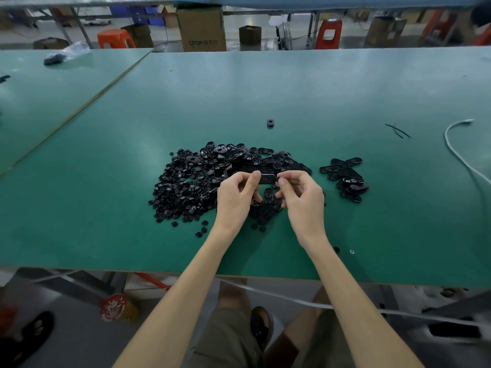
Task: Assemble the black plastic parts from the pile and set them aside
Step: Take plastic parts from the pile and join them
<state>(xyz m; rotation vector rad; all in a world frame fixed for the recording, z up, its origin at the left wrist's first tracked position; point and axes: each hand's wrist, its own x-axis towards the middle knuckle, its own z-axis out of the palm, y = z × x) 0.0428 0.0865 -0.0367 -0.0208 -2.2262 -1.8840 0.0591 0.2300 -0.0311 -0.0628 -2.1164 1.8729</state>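
- Step in hand: you're mid-assembly, w/ 1 oval black part point(267, 179) held up just above the pile point(191, 181), which spreads from 9 to 12 o'clock of your hands on the green table point(265, 83).
- Left hand point(233, 195): thumb and forefinger pinch the part's left end. The other fingers curl underneath; can't tell if they hold a 2nd pc.
- Right hand point(303, 195): fingertips curl round and pinch the right end.
- Both forearms come in from 6 o'clock and converge.
- Next, as I judge it: squeeze square till it seats, then carry it to the set-aside group point(346, 179) at 3 o'clock, which lies apart from the pile.
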